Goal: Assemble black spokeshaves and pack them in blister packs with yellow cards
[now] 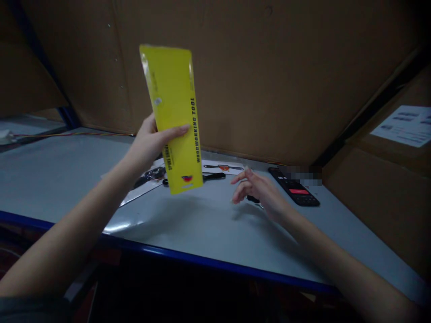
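My left hand point(153, 139) grips a yellow spokeshave box point(177, 98) lettered "WOODWORKING TOOL", raised upright above the tabletop. The thumb lies across its front; the other fingers are hidden behind it. A black spokeshave point(215, 176) rests on the table, its middle covered from sight by the box. Over the table to the right, my right hand point(257, 190) is open, its fingers bent and apart with nothing between them. Partly hidden beneath that hand is a small dark object point(252, 198). Behind it lies a printed card point(224, 168) picturing a spokeshave.
At left on the table is a clear-wrapped pack point(148, 177) with dark contents, partly behind my left arm. A black phone point(294, 187) lies at the right. Cardboard walls point(249, 85) stand behind and at the right; a blue edge point(188, 255) runs along the front.
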A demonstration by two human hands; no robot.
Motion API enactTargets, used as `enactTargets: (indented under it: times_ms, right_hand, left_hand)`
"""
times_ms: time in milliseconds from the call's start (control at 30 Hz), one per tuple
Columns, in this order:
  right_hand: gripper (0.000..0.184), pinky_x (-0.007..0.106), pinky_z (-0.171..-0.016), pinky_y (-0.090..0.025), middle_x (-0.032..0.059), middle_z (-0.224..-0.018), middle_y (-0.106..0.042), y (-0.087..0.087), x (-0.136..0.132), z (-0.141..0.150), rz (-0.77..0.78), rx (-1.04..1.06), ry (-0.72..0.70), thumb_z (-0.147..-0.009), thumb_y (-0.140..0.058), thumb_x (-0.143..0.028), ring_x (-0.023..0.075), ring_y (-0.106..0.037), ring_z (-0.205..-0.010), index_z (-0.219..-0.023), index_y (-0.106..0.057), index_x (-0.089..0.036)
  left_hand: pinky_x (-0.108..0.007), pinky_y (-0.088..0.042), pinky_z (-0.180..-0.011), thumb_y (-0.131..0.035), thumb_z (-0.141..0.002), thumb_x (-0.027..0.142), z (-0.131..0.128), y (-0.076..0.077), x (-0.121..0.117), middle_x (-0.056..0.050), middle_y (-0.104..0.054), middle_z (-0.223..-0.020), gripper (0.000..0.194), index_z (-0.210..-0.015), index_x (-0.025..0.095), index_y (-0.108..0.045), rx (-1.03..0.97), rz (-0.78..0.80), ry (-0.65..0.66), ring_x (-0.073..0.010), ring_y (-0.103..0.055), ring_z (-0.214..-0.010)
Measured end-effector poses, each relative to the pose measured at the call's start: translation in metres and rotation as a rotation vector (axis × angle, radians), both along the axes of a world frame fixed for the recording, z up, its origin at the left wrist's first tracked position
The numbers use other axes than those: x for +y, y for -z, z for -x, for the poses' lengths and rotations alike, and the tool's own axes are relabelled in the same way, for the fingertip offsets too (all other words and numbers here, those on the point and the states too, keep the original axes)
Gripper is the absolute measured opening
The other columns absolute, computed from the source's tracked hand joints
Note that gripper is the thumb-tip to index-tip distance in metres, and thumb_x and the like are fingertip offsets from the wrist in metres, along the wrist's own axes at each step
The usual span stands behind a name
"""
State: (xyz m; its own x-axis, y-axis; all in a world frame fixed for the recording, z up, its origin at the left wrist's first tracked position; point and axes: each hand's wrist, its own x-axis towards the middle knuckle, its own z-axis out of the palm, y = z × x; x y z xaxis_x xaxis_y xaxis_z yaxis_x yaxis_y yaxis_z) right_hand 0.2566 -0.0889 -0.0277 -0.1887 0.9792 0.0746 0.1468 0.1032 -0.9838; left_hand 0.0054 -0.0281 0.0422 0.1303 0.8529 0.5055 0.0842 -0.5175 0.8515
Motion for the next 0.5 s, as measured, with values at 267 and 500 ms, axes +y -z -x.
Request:
enactTargets:
  times_ms: [267, 500]
  right_hand:
    - [0.047, 0.031, -0.069, -0.046, 0.0044, -0.063, -0.068, 0.003, 0.007, -0.012, -0.183, -0.109, 0.129, -0.086, -0.045, -0.061, 0.0174, -0.065, -0.064, -0.086, -0.062, -0.017]
    - [0.038, 0.034, -0.082, -0.043, 0.0035, -0.068, -0.069, -0.002, 0.017, -0.035, -0.318, -0.307, 0.229, -0.086, -0.050, -0.053, 0.0184, -0.065, -0.072, -0.085, -0.063, -0.018]
  left_hand:
    - [-0.045, -0.041, -0.084, -0.039, -0.086, 0.025, 0.020, -0.015, 0.000, -0.014, -0.055, -0.112, 0.037, -0.120, 0.023, -0.055, 1.253, -0.294, -0.654, -0.0324, -0.054, -0.103]
    - [-0.041, -0.040, -0.079, -0.039, -0.083, 0.023, 0.035, 0.038, 0.044, -0.024, -0.058, -0.112, 0.039, -0.114, 0.014, -0.059, 1.517, -0.140, -0.691, -0.0381, -0.049, -0.108]
